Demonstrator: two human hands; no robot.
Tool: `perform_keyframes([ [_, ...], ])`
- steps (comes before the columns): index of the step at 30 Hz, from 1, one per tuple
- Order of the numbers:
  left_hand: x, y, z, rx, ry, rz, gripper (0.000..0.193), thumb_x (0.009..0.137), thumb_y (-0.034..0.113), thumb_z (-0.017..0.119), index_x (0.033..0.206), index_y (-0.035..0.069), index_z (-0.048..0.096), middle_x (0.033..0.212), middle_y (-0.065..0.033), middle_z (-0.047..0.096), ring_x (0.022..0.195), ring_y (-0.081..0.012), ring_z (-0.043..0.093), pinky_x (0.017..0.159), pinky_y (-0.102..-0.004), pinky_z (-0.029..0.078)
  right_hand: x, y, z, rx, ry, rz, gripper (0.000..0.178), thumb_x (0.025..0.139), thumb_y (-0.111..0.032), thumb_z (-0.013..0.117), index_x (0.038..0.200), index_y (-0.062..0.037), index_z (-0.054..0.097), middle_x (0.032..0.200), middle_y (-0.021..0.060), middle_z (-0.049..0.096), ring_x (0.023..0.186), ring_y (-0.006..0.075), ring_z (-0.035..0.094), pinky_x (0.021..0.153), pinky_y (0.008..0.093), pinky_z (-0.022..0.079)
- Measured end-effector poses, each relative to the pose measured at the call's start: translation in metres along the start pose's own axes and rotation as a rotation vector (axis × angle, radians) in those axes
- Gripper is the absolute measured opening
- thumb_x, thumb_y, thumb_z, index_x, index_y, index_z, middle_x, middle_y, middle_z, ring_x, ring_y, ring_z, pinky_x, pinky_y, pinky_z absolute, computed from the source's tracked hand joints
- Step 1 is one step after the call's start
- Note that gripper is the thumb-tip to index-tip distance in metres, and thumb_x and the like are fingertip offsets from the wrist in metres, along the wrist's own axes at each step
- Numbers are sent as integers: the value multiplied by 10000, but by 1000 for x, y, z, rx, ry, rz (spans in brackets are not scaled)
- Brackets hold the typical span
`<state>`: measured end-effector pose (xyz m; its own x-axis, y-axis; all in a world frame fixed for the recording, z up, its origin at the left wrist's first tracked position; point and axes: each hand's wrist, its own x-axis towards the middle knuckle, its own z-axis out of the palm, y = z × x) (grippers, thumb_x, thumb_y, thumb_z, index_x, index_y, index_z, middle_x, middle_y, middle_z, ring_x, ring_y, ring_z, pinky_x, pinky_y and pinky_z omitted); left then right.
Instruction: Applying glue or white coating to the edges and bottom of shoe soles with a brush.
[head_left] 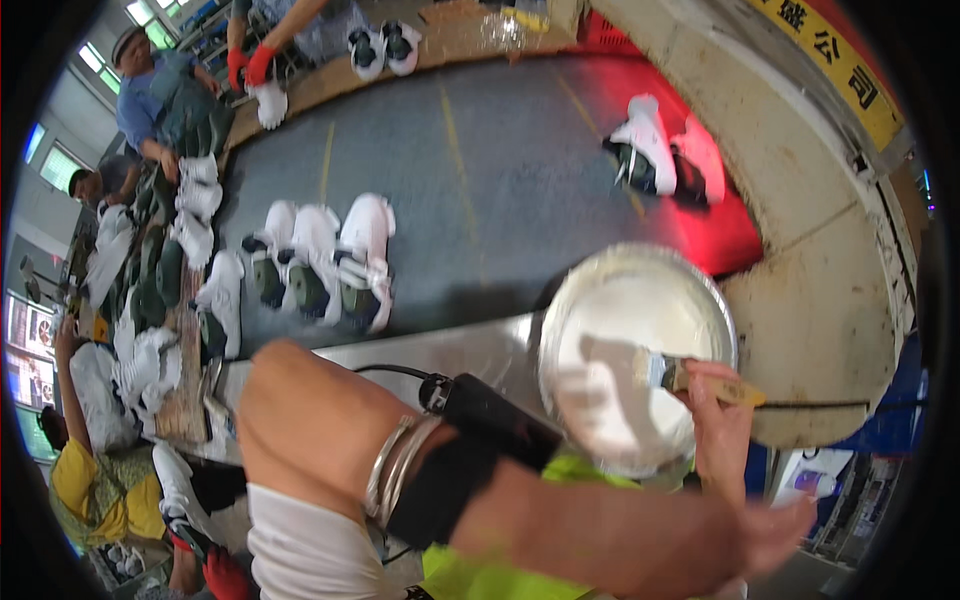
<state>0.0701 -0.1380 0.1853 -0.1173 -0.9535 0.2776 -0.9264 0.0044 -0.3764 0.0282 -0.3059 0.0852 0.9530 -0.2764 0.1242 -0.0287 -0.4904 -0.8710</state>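
Observation:
My right hand (pixel 715 415) grips a brush with a yellowish handle (pixel 738 388). The brush's tip end is over the white liquid in a round metal basin (pixel 728 320), but I cannot tell whether it touches. A hand-shaped shadow falls on the liquid. My left arm, with silver bangles and a black band, crosses low in front from the left. Its hand (pixel 740 540) is smeared by motion near the right, and its fingers cannot be made out. A black box (pixel 500 425) with a cable sits by the band.
A grey conveyor belt (pixel 470 160) carries several white shoes (pixel 365 240), with more (pixel 655 140) under red light at right. A pale machine housing (pixel 830 260) bounds the right. Shoes pile up on a left bench. Several co-workers stand left and far; one in red gloves (pixel 260 65) holds a shoe.

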Motion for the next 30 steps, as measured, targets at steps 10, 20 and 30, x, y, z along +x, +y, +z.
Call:
perform_keyframes([
  [10, -164, 56, -57, 637, 211, 112, 599, 947, 290, 490, 1433, -16, 321, 1471, -119, 389, 1347, -165, 377, 1139, -316, 278, -50, -36, 3, 402, -105, 257, 153, 890, -61, 635, 1023, 12, 650, 1036, 73, 664, 950, 115, 597, 862, 256, 473],
  [20, -302, -76, 230, -19, 95, -1565, 1109, 664, 499, 804, 1309, -228, 268, 1270, -343, 463, 1203, -445, 463, 1008, -456, 384, -33, 6, -11, 514, 60, 263, 128, 893, -69, 639, 999, 4, 648, 1005, 91, 655, 879, 135, 617, 772, 270, 513],
  [30, -343, -172, 272, -332, -35, -2170, 1121, 625, 501, 819, 1267, -220, 249, 1080, -320, 619, 1017, -401, 630, 857, -376, 511, 8, 31, -2, 563, 73, 373, 119, 908, -82, 626, 980, 12, 635, 1023, 120, 638, 891, 169, 618, 798, 332, 541],
])
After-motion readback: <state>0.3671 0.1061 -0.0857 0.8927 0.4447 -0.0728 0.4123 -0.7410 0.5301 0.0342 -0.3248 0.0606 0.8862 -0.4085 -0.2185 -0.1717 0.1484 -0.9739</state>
